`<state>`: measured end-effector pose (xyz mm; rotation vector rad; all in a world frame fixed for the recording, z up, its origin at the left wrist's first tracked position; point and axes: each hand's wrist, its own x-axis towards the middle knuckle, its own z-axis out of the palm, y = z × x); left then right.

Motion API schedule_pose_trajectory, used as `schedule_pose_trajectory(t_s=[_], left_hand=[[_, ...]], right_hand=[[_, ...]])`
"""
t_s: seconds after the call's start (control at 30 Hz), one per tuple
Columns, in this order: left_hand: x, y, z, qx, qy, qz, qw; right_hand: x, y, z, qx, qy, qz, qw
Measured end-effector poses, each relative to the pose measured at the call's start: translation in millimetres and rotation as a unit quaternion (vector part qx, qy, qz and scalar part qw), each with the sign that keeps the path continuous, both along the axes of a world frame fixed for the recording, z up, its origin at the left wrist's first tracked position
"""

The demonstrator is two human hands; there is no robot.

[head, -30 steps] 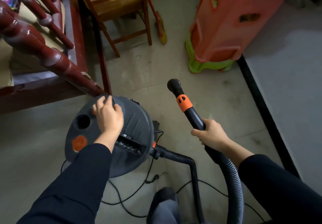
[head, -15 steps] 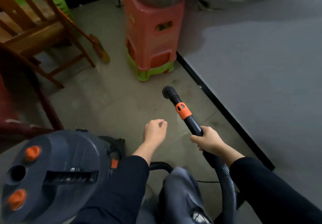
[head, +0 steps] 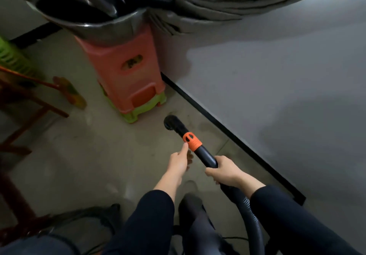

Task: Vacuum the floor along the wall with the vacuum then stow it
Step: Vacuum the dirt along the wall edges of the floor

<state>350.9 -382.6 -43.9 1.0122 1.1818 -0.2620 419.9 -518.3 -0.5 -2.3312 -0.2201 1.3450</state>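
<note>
- Head view: the right hand (head: 223,172) has its grip closed round the black vacuum tube (head: 206,156), behind the orange collar (head: 192,140).
- The left hand (head: 179,162) has its grip spread and holds nothing. One stretched finger (head: 185,147) reaches the collar's edge; I cannot tell if it touches.
- The nozzle (head: 172,123) is low over the floor (head: 99,155), near the foot of the orange stool (head: 126,76), between the stool and the black skirting (head: 227,133) of the wall (head: 277,76).
- The ribbed hose (head: 251,221) runs from the right hand away from the stool.
- A metal basin (head: 99,28) sits on the stool.
- A broom (head: 69,92) lies on the stool's side far from the wall.
</note>
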Motion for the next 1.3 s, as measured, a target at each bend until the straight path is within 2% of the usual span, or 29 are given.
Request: schedule_pose_trajectory(t_s=[0.17, 0.3, 0.63, 0.87, 1.03, 1.2, 1.3], left_hand=[[59, 5, 1, -0.041, 0.01, -0.002, 0.999], [89, 19, 3, -0.04, 0.008, -0.031, 0.999], [156, 79, -24, -0.054, -0.022, -0.196, 0.979], [171, 121, -86, -0.031, 0.033, -0.315, 0.948], [167, 128, -142, -0.041, 0.097, -0.313, 0.944], [163, 120, -204, -0.092, 0.099, -0.253, 0.958], [161, 120, -250, -0.103, 0.102, -0.265, 0.953]], right_hand=[[50, 11, -2, -0.017, 0.017, 0.013, 1.0], [75, 19, -5, -0.025, 0.014, -0.002, 1.0], [111, 65, -40, -0.02, -0.015, -0.106, 0.994], [91, 103, -105, -0.038, -0.008, -0.173, 0.984], [78, 114, -158, -0.05, -0.013, -0.15, 0.987], [66, 114, -221, -0.055, -0.041, -0.147, 0.987], [59, 114, -268, -0.068, -0.046, -0.163, 0.983]])
